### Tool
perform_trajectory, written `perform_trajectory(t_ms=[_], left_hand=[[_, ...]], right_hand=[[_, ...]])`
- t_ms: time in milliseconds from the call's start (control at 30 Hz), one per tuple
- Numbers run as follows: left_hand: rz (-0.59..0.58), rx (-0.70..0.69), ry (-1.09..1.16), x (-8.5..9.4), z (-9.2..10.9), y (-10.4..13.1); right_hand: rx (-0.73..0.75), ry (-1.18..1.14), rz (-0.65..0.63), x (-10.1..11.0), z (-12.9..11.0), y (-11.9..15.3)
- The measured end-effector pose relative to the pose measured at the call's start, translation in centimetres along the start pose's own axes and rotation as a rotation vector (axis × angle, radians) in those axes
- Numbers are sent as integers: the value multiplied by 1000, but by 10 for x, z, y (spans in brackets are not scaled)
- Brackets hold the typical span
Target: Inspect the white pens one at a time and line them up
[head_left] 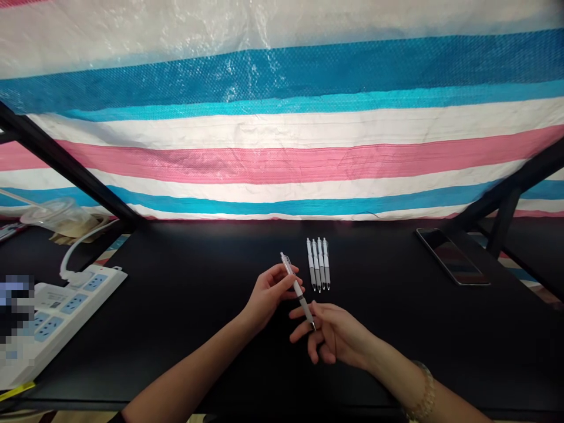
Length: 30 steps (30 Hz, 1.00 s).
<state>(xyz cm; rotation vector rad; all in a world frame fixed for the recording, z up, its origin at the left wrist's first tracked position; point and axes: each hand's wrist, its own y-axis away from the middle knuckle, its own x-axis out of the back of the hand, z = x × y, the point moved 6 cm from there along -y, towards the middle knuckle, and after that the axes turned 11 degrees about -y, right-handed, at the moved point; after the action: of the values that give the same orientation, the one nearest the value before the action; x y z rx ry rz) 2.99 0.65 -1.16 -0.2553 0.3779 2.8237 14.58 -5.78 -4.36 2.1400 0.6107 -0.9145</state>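
A white and grey click pen (298,288) is held at a slant between the thumb and fingers of my left hand (269,292), its clicker end up and its metal tip pointing down to the right. Around the lower part of that pen, my right hand (337,332) has its fingers spread, some of them behind the tip. Whether the right thumb or fingers touch the pen, I cannot tell. Just beyond my hands, several matching pens (318,264) lie side by side on the black table (198,258), tips toward me.
A dark-screened phone (453,257) lies at the right. On the left is a white power strip (88,317) with a plugged-in cable (79,244), and behind it a clear plastic cup (59,211). Black metal struts flank the table, before a striped plastic sheet (282,164).
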Motion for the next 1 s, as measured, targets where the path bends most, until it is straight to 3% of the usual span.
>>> perform_trajectory(t_ms=[567, 1000], left_hand=[[19, -4, -32, 1, 4, 0], [8, -47, -78, -2, 4, 2]], right_hand=[[-18, 3, -7, -1, 1, 0], [119, 61, 96, 2, -8, 2]])
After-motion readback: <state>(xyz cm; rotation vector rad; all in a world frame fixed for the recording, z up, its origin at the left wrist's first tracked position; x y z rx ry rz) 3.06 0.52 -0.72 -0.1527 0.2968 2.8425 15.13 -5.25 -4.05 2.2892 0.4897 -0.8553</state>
